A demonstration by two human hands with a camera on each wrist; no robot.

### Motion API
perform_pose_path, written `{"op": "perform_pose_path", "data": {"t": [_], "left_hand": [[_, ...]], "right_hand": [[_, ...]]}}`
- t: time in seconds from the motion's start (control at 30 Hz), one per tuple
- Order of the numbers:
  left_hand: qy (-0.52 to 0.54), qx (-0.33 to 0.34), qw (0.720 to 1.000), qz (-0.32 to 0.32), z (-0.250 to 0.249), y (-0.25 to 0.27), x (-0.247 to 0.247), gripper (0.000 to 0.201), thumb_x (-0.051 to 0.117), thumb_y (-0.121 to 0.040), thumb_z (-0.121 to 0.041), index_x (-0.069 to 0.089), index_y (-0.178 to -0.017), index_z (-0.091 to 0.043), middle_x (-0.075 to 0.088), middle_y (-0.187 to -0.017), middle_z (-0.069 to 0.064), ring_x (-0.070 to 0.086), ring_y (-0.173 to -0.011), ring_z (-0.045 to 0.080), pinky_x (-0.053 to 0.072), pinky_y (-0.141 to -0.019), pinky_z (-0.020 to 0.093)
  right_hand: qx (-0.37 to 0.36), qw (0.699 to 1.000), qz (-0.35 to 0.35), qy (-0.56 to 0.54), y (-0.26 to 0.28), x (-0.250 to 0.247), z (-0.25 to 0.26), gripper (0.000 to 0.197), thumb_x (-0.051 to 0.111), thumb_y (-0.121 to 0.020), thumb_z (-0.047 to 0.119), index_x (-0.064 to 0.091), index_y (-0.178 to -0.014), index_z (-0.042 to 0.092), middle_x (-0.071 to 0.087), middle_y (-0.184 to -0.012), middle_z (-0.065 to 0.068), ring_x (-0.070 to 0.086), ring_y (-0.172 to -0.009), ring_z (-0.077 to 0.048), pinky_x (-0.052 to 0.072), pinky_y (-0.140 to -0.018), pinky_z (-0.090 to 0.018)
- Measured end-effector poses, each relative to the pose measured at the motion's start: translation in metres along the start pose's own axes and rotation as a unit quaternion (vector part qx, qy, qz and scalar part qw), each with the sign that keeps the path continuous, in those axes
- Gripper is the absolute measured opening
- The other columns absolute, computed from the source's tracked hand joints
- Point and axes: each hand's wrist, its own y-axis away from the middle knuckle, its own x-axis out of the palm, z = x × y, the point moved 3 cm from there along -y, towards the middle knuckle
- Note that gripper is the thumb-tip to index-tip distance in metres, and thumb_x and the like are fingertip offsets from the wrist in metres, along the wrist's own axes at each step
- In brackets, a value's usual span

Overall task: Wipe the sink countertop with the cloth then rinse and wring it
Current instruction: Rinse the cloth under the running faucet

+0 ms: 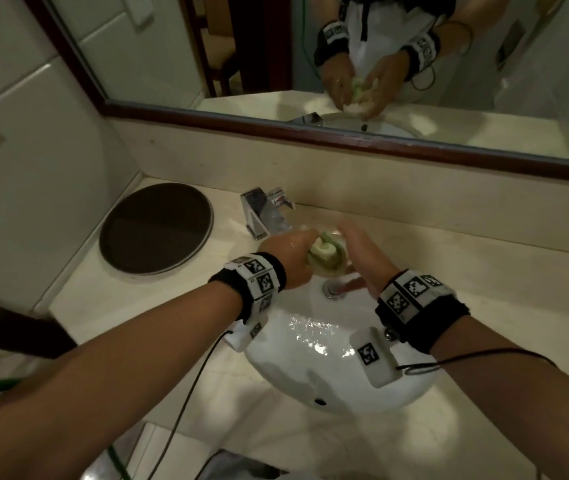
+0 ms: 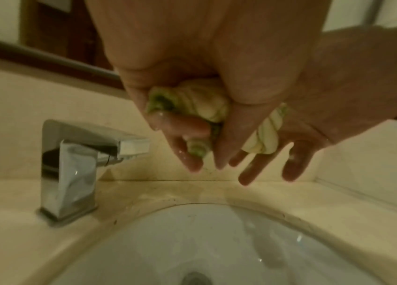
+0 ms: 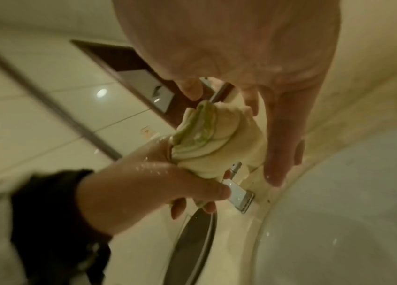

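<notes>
A wet, twisted white and green cloth (image 1: 324, 254) (image 2: 200, 100) (image 3: 214, 138) hangs over the back of the white sink basin (image 1: 310, 379), just right of the chrome faucet (image 1: 265, 209). My left hand (image 1: 290, 258) (image 2: 180, 125) (image 3: 148, 183) grips one end of it in a fist. My right hand (image 1: 362, 254) (image 3: 278, 135) lies against the other end with straight fingers. In the left wrist view the twisted cloth rests across that right hand's (image 2: 302, 138) palm, its fingers spread. Both hands are wet.
Beige stone countertop (image 1: 484, 258) surrounds the basin, with a drain (image 1: 333, 291) below the hands. A round dark tray (image 1: 156, 228) lies at the left corner. A framed mirror (image 1: 207, 46) runs along the back wall. Wrist cables trail off both arms.
</notes>
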Motion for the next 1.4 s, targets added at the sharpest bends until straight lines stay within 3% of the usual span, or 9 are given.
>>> {"op": "perform_pose_path", "data": {"t": [0.1, 0.23, 0.33, 0.43, 0.57, 0.7, 0.83, 1.1, 1.4], "left_hand": [[-0.129, 0.055, 0.989, -0.044, -0.007, 0.003, 0.0, 0.042, 0.06, -0.085, -0.018, 0.044, -0.123, -0.022, 0.06, -0.108, 0.005, 0.061, -0.09, 0.027, 0.045, -0.068, 0.033], [-0.224, 0.118, 0.963, -0.086, -0.028, 0.005, -0.001, 0.053, 0.069, -0.084, -0.018, 0.044, -0.13, -0.014, 0.059, -0.105, 0.012, 0.059, -0.084, 0.028, 0.044, -0.058, 0.034], [-0.261, 0.099, 0.957, -0.082, -0.036, 0.0, -0.003, 0.062, 0.08, -0.072, -0.024, 0.054, -0.126, -0.008, 0.064, -0.097, 0.014, 0.062, -0.083, 0.029, 0.052, -0.06, 0.037], [-0.298, 0.089, 0.946, -0.095, -0.047, -0.004, -0.01, 0.034, 0.073, -0.077, -0.025, 0.064, -0.107, -0.01, 0.067, -0.083, 0.007, 0.063, -0.071, 0.022, 0.047, -0.056, 0.029], [-0.235, 0.063, 0.964, -0.104, -0.052, -0.011, -0.015, 0.027, 0.052, -0.09, -0.009, 0.053, -0.116, -0.006, 0.063, -0.108, 0.012, 0.063, -0.092, 0.029, 0.048, -0.068, 0.035], [-0.15, 0.033, 0.983, -0.103, -0.053, -0.014, -0.024, 0.019, 0.055, -0.085, -0.018, 0.056, -0.104, -0.018, 0.066, -0.096, 0.001, 0.062, -0.077, 0.022, 0.04, -0.059, 0.029], [-0.054, -0.017, 0.995, -0.079, -0.048, -0.021, -0.026, 0.011, 0.053, -0.081, -0.029, 0.058, -0.087, -0.021, 0.061, -0.072, -0.004, 0.058, -0.06, 0.016, 0.054, -0.058, 0.029], [0.122, 0.004, 0.992, -0.002, -0.04, -0.032, -0.025, 0.039, 0.053, -0.066, -0.049, 0.071, -0.083, -0.018, 0.069, -0.075, 0.003, 0.065, -0.07, 0.022, 0.057, -0.067, 0.04], [0.294, 0.019, 0.954, 0.057, -0.042, -0.026, -0.025, 0.023, 0.075, -0.066, 0.005, 0.068, -0.089, 0.004, 0.069, -0.081, 0.019, 0.066, -0.073, 0.028, 0.057, -0.07, 0.043]], "right_hand": [[0.103, 0.986, 0.068, -0.111, 0.003, 0.001, -0.008, 0.068, 0.035, -0.092, 0.069, 0.061, -0.113, 0.01, 0.067, -0.109, -0.02, 0.069, -0.092, -0.041, 0.059, -0.068, -0.044], [0.142, 0.958, 0.098, -0.229, -0.003, 0.008, -0.006, 0.062, 0.043, -0.092, 0.062, 0.062, -0.114, 0.008, 0.072, -0.095, -0.017, 0.07, -0.084, -0.036, 0.057, -0.063, -0.039], [0.128, 0.941, 0.066, -0.308, -0.01, 0.011, 0.001, 0.047, 0.051, -0.091, 0.053, 0.065, -0.115, 0.014, 0.071, -0.104, -0.016, 0.068, -0.094, -0.033, 0.057, -0.068, -0.042], [0.084, 0.965, -0.027, -0.246, -0.015, 0.01, 0.006, 0.029, 0.052, -0.091, 0.039, 0.066, -0.1, 0.016, 0.069, -0.096, -0.012, 0.065, -0.088, -0.029, 0.056, -0.061, -0.037], [-0.054, 0.985, -0.141, -0.089, -0.019, 0.001, 0.014, 0.023, 0.049, -0.092, 0.033, 0.055, -0.072, 0.025, 0.058, -0.073, 0.0, 0.058, -0.078, -0.024, 0.055, -0.078, -0.044], [-0.139, 0.964, -0.224, -0.026, -0.013, -0.007, 0.029, 0.028, 0.052, -0.073, 0.029, 0.049, -0.047, 0.019, 0.047, -0.053, 0.0, 0.045, -0.059, -0.023, 0.042, -0.058, -0.037], [-0.198, 0.945, -0.252, 0.062, -0.008, -0.012, 0.043, 0.042, 0.056, -0.079, 0.017, 0.033, -0.044, 0.015, 0.028, -0.036, 0.006, 0.027, -0.045, -0.014, 0.022, -0.047, -0.026], [-0.291, 0.912, -0.25, 0.146, 0.0, -0.012, 0.057, 0.036, 0.052, -0.071, 0.023, 0.036, -0.04, 0.015, 0.03, -0.035, 0.002, 0.028, -0.041, -0.013, 0.021, -0.045, -0.026], [-0.392, 0.865, -0.22, 0.222, 0.001, -0.017, 0.057, 0.035, 0.048, -0.069, 0.024, 0.03, -0.039, 0.021, 0.032, -0.038, 0.007, 0.033, -0.042, -0.02, 0.025, -0.044, -0.028]]}}
